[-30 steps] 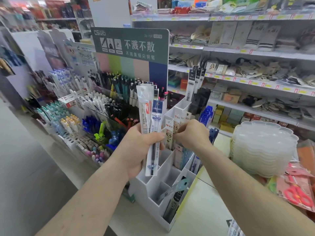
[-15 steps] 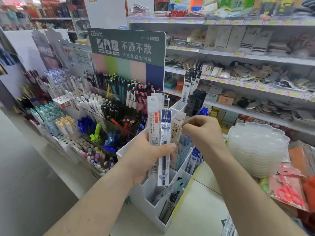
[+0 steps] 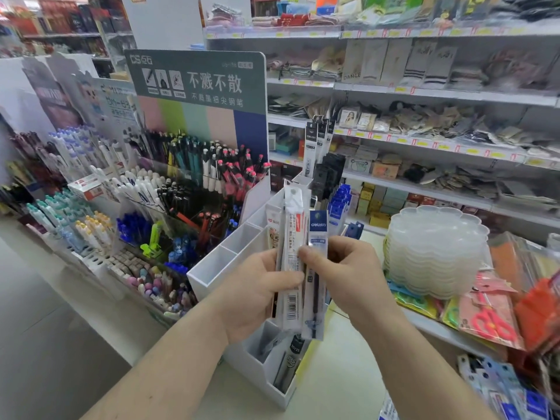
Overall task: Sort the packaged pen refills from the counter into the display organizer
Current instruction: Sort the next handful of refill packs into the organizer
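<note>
My left hand (image 3: 256, 294) grips a small upright bundle of packaged pen refills (image 3: 292, 259) above the white display organizer (image 3: 212, 265). A white and red pack is in front, and a blue-topped refill pack (image 3: 317, 237) sits at the bundle's right side. My right hand (image 3: 348, 272) pinches that blue-topped pack with thumb and fingers. The organizer has several compartments; the two near its left wall show nothing inside. Its far compartments hold black and blue refill packs (image 3: 339, 204), and a near one holds a black refill pack (image 3: 292, 359).
A tiered pen display (image 3: 169, 207) with a green sign stands to the left. A stack of clear plastic trays (image 3: 433, 250) sits to the right on the pale counter (image 3: 339, 380), with packaged scissors (image 3: 491, 319) beside it. Store shelves run behind.
My right hand has come back from the organizer's compartments to the bundle and now pinches the blue-topped pack. The bundle in my left hand sits lower and further right in view.
</note>
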Demonstrator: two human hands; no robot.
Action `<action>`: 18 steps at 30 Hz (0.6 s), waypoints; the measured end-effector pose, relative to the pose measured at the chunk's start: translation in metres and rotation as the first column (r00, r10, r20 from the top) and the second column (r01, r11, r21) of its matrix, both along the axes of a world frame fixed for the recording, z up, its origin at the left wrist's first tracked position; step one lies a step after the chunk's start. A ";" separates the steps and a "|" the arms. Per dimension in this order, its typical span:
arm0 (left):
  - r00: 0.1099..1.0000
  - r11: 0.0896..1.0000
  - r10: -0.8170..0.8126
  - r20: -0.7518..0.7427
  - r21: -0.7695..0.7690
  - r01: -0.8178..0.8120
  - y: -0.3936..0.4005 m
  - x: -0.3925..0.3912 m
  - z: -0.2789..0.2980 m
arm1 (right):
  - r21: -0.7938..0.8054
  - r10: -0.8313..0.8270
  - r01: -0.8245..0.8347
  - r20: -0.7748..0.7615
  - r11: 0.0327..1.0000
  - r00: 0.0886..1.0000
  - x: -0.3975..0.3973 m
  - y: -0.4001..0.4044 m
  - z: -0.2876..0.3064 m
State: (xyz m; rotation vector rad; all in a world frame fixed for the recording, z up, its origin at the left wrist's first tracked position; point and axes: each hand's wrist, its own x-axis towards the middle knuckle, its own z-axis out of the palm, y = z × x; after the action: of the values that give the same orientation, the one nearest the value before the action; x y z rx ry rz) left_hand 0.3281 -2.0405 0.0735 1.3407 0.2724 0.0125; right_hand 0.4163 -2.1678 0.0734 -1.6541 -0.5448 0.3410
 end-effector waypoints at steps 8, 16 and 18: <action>0.976 0.976 0.218 0.006 -0.014 -0.218 0.010 0.001 0.001 | 0.174 -0.316 0.380 -0.311 0.908 0.897 0.049 -0.049 -0.005; 0.978 0.977 0.209 0.017 -0.036 -0.209 0.003 0.003 0.001 | 0.043 -0.465 0.479 -0.173 0.877 0.868 0.077 -0.051 -0.037; 0.977 0.977 0.213 0.016 -0.034 -0.212 0.003 0.003 -0.001 | -0.018 -0.479 0.481 -0.118 0.877 0.870 0.084 -0.054 -0.048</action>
State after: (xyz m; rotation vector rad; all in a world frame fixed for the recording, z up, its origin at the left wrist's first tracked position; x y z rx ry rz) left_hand 0.3313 -2.0378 0.0728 1.2738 0.3971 0.2004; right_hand 0.5004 -2.2213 0.0250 -1.6820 -0.0319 0.0651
